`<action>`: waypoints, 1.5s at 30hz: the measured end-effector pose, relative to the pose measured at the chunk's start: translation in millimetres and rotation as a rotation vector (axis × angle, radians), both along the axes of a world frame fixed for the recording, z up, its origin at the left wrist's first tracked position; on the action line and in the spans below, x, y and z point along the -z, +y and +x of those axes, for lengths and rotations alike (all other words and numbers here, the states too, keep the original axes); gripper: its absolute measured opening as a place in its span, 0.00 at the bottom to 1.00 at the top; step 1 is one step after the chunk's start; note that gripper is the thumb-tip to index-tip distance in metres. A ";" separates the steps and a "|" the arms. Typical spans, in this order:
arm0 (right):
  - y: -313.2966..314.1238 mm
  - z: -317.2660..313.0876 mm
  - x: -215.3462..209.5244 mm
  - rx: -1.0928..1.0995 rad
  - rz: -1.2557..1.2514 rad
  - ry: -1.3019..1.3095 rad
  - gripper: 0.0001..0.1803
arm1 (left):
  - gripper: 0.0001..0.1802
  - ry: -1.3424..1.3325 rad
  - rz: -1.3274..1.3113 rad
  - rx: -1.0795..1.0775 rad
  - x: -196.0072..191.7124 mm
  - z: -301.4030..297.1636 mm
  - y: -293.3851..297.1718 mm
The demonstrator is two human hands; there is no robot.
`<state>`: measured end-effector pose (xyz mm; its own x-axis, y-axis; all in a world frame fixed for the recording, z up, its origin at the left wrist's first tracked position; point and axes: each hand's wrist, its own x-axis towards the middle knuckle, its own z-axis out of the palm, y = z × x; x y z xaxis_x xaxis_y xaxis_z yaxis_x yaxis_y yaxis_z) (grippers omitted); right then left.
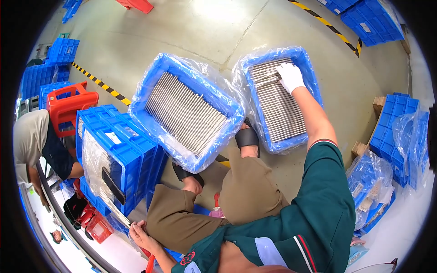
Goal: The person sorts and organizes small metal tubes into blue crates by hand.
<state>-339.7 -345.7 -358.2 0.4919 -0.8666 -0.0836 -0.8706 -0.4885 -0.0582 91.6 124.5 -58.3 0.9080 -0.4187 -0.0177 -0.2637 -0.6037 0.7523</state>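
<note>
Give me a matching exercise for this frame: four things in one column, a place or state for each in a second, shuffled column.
1. right hand
2. left hand
3. middle crate
4. red stool

a. bare, holding a thin metal strip
b. gloved, on the rods in the right crate
c. at the far left, among blue crates
d. full of rods, no hand in it

Pairs: 1-b, 2-a, 3-d, 4-c

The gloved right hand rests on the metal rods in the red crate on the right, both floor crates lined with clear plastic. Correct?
Not quite. The head view shows the right hand on the metal rods in a blue crate, not red. Both floor crates do have clear plastic liners.
</note>
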 end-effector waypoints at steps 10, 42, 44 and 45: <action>14.2 1.5 3.6 0.055 0.080 -0.038 0.15 | 0.14 -0.016 0.022 -0.022 -0.9 1.2 3.0; 6.2 25.6 19.4 0.435 -0.206 -0.288 0.11 | 0.14 -0.044 0.040 -0.078 -1.4 -1.4 8.8; 6.1 26.9 20.0 0.533 -0.188 -0.335 0.13 | 0.14 -0.038 0.019 -0.135 -4.9 -4.0 6.0; 5.8 27.5 20.0 0.536 -0.214 -0.354 0.13 | 0.14 -0.066 0.047 -0.096 -4.2 -1.8 2.4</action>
<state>-312.2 -339.9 -378.2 -0.0440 -0.9780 0.2041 -0.9422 -0.0273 -0.3340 89.8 126.9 -54.2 0.9438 -0.3296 0.0256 -0.2506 -0.6628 0.7056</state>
